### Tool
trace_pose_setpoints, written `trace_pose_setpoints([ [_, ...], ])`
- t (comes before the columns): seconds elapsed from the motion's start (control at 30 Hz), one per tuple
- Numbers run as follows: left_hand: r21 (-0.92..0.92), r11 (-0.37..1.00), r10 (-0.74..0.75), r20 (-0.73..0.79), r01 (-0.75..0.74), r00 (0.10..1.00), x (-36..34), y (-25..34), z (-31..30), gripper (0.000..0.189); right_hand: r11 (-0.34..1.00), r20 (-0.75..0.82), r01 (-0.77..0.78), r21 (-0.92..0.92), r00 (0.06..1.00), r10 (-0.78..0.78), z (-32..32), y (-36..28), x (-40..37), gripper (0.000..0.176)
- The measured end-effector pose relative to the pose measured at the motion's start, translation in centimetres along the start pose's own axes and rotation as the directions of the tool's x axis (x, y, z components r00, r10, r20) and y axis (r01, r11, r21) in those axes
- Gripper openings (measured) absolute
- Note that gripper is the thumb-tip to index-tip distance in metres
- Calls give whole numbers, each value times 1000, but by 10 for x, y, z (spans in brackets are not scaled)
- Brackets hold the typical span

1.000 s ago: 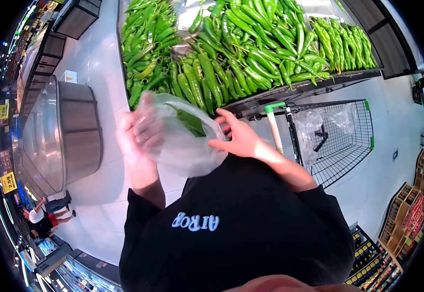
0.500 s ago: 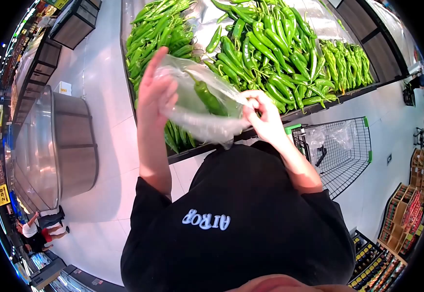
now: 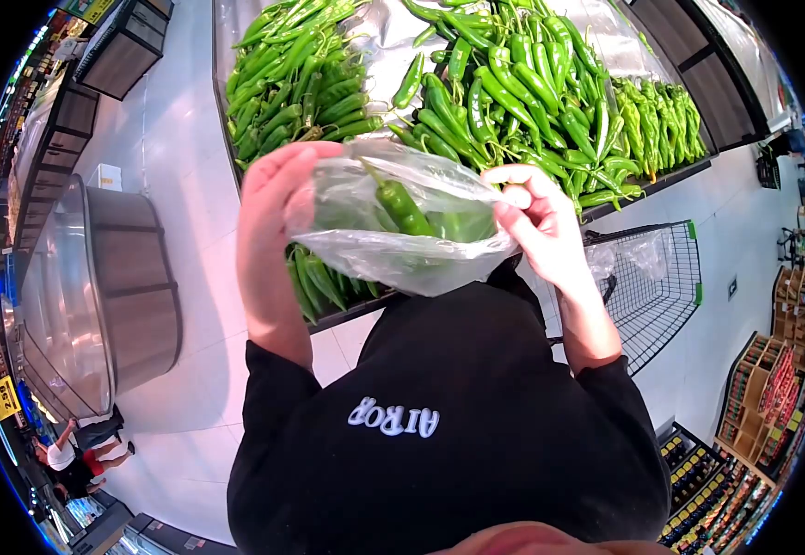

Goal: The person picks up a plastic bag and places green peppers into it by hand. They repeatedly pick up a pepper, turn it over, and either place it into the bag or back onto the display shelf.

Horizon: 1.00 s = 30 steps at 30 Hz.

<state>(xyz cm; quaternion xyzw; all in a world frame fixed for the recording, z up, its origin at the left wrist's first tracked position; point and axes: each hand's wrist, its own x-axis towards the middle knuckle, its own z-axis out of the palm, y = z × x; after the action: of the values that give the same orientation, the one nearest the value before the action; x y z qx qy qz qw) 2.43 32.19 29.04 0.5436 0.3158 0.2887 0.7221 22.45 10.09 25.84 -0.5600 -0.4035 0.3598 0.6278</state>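
A clear plastic bag (image 3: 402,264) is stretched between my two hands, with a green pepper (image 3: 402,207) visible inside it. My left hand (image 3: 277,190) is closed on the bag's left edge. At the right edge, my right hand (image 3: 536,217) pinches the plastic between thumb and fingers. Behind the bag lie heaps of long green peppers (image 3: 536,88) on the display stand, with another pile (image 3: 305,79) to the left. A few peppers (image 3: 317,277) also show below my left hand.
A wire shopping cart (image 3: 652,291) with plastic bags inside stands on the right. Wrinkled light green peppers (image 3: 657,129) fill the stand's right end. A rounded display case (image 3: 129,282) is at left. Two people (image 3: 74,462) appear far off at lower left.
My left hand has gone from a raised finger beside the bag to closing on its edge. My right hand has shifted right, and the bag is spread wider.
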Motion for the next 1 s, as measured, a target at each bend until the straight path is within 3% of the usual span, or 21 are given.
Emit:
trace_pose_setpoints([
  [0.07,27,993,119,13,-119,993,-13,17,-20,29,994,1,111,6,994,-111,4,-30,10,29],
  [0.13,57,928,372,-182,-368,910,-32,31,-9,31,968,-27,237,-86,970,-240,7,-57,32,28],
  [0.17,-144,889,426,-91,-435,900,-43,35,-12,34,953,-25,294,-68,955,-296,8,-70,47,28],
  [0.2,-162,828,532,-77,-537,843,-52,33,-14,40,948,-37,295,-117,953,-301,7,-81,63,33],
  [0.27,82,761,637,-281,-644,717,-73,25,3,46,911,-40,404,-87,912,-409,14,-99,95,31],
  [0.33,-7,698,706,-163,-716,689,-92,6,5,56,938,-26,327,-116,943,-332,22,-122,109,34],
  [0.37,19,722,685,-166,-692,710,-97,-9,12,59,948,-28,314,-51,948,-316,26,-117,126,25],
  [0.43,72,766,641,-171,-639,749,-108,-39,25,68,832,56,466,-300,880,-472,22,-102,134,25],
  [0.47,152,757,650,-85,-635,755,-101,-57,27,71,743,114,528,-412,838,-533,19,-91,136,25],
  [0.5,263,863,468,-95,-432,878,-102,-67,33,77,665,147,526,-530,829,-539,15,-69,141,21],
  [0.53,323,875,383,-4,-361,924,-97,-85,25,82,652,222,477,-589,872,-437,6,-49,141,22],
  [0.6,115,985,143,-98,-132,985,-92,-99,35,83,723,254,417,-550,909,-331,-6,-20,129,22],
  [0.67,354,932,128,-114,-80,985,-88,-111,21,89,832,204,316,-456,947,-248,-14,-6,116,21],
  [0.7,376,926,88,-145,-27,985,-84,-108,19,88,846,188,353,-399,935,-301,-14,-3,110,21],
  [0.73,398,917,51,-174,23,983,-80,-102,18,88,880,159,263,-395,963,-216,-16,-6,104,21],
  [0.87,828,556,230,-236,71,944,-55,-86,9,74,833,197,341,-435,939,-281,-16,-17,99,19],
  [0.93,858,508,371,-137,-77,918,-42,-90,5,60,825,184,348,-446,937,-296,-13,-23,100,19],
  [1.0,787,609,331,-136,-101,934,-32,-95,1,46,812,167,369,-452,929,-329,-10,-23,103,18],
])
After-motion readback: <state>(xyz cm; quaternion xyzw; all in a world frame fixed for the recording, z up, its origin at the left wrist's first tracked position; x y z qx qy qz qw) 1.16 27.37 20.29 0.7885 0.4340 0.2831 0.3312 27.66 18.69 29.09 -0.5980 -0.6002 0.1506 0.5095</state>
